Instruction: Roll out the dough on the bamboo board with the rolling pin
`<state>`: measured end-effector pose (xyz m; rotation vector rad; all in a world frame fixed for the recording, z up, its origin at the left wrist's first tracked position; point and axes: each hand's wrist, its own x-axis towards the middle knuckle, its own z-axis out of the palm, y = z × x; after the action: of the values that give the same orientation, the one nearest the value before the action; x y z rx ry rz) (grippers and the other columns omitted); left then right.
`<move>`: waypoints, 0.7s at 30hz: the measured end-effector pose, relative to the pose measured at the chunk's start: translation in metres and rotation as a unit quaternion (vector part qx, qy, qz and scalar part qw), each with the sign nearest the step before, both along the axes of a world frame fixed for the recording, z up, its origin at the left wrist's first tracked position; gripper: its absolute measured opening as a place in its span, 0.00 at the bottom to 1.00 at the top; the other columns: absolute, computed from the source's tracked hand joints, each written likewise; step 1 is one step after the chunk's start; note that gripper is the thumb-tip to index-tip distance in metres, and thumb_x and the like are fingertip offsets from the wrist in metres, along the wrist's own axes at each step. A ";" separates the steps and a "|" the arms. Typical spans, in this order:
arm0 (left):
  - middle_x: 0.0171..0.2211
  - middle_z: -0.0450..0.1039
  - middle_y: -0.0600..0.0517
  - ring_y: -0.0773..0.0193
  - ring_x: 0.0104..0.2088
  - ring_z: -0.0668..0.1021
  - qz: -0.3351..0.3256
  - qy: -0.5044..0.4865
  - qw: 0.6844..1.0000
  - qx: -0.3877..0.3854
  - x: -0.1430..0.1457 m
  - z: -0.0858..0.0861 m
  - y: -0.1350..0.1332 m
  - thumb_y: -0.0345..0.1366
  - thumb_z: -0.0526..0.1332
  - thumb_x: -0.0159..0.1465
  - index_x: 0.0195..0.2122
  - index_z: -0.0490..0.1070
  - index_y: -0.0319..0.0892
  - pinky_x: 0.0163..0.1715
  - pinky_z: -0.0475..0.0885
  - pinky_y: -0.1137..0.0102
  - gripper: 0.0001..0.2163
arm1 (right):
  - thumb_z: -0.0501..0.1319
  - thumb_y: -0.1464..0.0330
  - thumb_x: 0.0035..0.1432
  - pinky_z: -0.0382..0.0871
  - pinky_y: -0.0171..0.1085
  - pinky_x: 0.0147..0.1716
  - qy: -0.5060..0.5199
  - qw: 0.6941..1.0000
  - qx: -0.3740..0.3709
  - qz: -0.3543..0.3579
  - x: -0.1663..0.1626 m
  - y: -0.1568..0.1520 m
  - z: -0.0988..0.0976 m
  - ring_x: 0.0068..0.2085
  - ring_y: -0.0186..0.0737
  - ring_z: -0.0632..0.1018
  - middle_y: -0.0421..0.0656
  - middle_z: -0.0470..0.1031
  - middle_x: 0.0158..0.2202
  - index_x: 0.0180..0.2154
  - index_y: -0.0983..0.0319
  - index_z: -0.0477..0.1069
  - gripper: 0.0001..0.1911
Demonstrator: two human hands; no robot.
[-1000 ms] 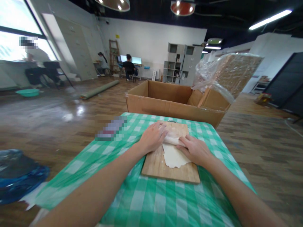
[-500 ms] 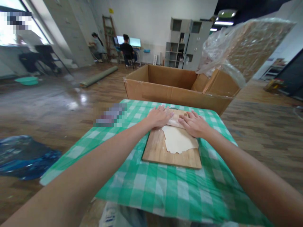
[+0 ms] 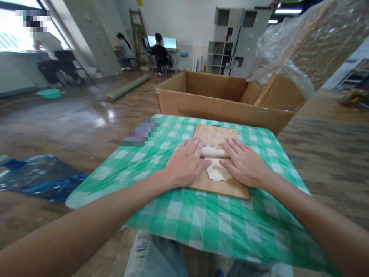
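Note:
A pale rolling pin (image 3: 213, 152) lies crosswise on a wooden cutting board (image 3: 216, 132). Under and in front of it is a thin, ragged-edged sheet of dough (image 3: 218, 171). My left hand (image 3: 186, 161) rests flat over the pin's left end, fingers stretched forward. On the right end lies my right hand (image 3: 243, 161), also flat with fingers extended. Both thumbs point inward above the dough. The pin's ends are hidden beneath my hands.
A green-and-white checked cloth (image 3: 178, 219) covers the table. Behind it stands a large open cardboard box (image 3: 219, 107); a blurred-out item (image 3: 141, 132) lies at the table's left edge. A big plastic bottle (image 3: 43, 175) is on the floor. Several people sit farther back.
Both hands have drawn the rolling pin back toward me, over the dough. The far part of the board now shows. The camera view has shifted slightly.

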<state>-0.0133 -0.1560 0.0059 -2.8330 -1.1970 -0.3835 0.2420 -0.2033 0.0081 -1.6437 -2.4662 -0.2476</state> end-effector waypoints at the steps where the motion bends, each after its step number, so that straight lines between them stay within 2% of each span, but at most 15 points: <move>1: 0.74 0.54 0.38 0.48 0.76 0.53 0.002 0.002 1.000 -0.008 0.000 0.001 -0.002 0.58 0.39 0.75 0.74 0.53 0.34 0.74 0.46 0.54 0.37 | 0.42 0.49 0.76 0.53 0.60 0.70 -0.001 1.000 -0.004 0.012 0.003 0.006 0.000 0.75 0.59 0.56 0.55 0.56 0.75 0.73 0.65 0.57 0.37; 3: 0.75 0.53 0.37 0.48 0.76 0.53 0.005 0.009 1.000 -0.023 0.002 0.002 0.001 0.58 0.38 0.75 0.74 0.53 0.33 0.73 0.46 0.54 0.38 | 0.41 0.52 0.77 0.51 0.61 0.70 -0.008 0.999 -0.012 0.045 0.010 0.023 0.000 0.75 0.58 0.55 0.53 0.59 0.74 0.71 0.64 0.60 0.34; 6: 0.74 0.54 0.36 0.46 0.75 0.55 0.022 0.018 0.999 -0.035 0.009 0.003 0.022 0.59 0.35 0.75 0.74 0.54 0.32 0.73 0.47 0.53 0.39 | 0.40 0.57 0.77 0.49 0.63 0.71 -0.015 0.996 -0.028 0.087 0.016 0.061 -0.002 0.75 0.56 0.54 0.49 0.62 0.72 0.69 0.62 0.65 0.30; 9: 0.74 0.55 0.36 0.45 0.74 0.58 0.042 0.047 0.997 -0.038 0.015 0.004 0.051 0.55 0.34 0.77 0.73 0.56 0.34 0.71 0.51 0.52 0.36 | 0.39 0.58 0.76 0.49 0.61 0.73 0.023 0.998 -0.034 0.038 0.015 0.102 -0.007 0.75 0.54 0.54 0.46 0.62 0.73 0.68 0.61 0.66 0.31; 13: 0.72 0.60 0.38 0.43 0.73 0.61 0.004 0.118 0.993 0.000 0.016 0.007 0.078 0.43 0.38 0.79 0.71 0.62 0.42 0.68 0.55 0.48 0.26 | 0.38 0.61 0.74 0.49 0.59 0.74 0.038 0.998 -0.046 0.019 0.010 0.135 -0.013 0.76 0.51 0.54 0.42 0.64 0.72 0.68 0.59 0.66 0.31; 16: 0.70 0.63 0.38 0.42 0.71 0.64 -0.007 0.127 0.992 0.026 0.016 0.006 0.078 0.41 0.39 0.79 0.69 0.65 0.43 0.67 0.57 0.48 0.25 | 0.37 0.59 0.75 0.47 0.59 0.74 0.028 0.999 -0.023 0.015 0.008 0.131 -0.013 0.75 0.52 0.55 0.44 0.66 0.71 0.68 0.60 0.66 0.31; 21: 0.71 0.60 0.34 0.43 0.71 0.64 0.036 0.040 0.998 0.027 0.015 0.003 0.051 0.54 0.37 0.77 0.71 0.60 0.30 0.69 0.54 0.52 0.35 | 0.34 0.53 0.76 0.50 0.63 0.71 0.006 0.999 0.022 -0.026 0.007 0.088 -0.009 0.75 0.59 0.53 0.57 0.60 0.72 0.68 0.69 0.64 0.38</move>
<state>0.0021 -0.1049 0.0084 -2.7238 -1.2486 -0.2908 0.2485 -0.1158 -0.0005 -1.6877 -2.3945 -0.2965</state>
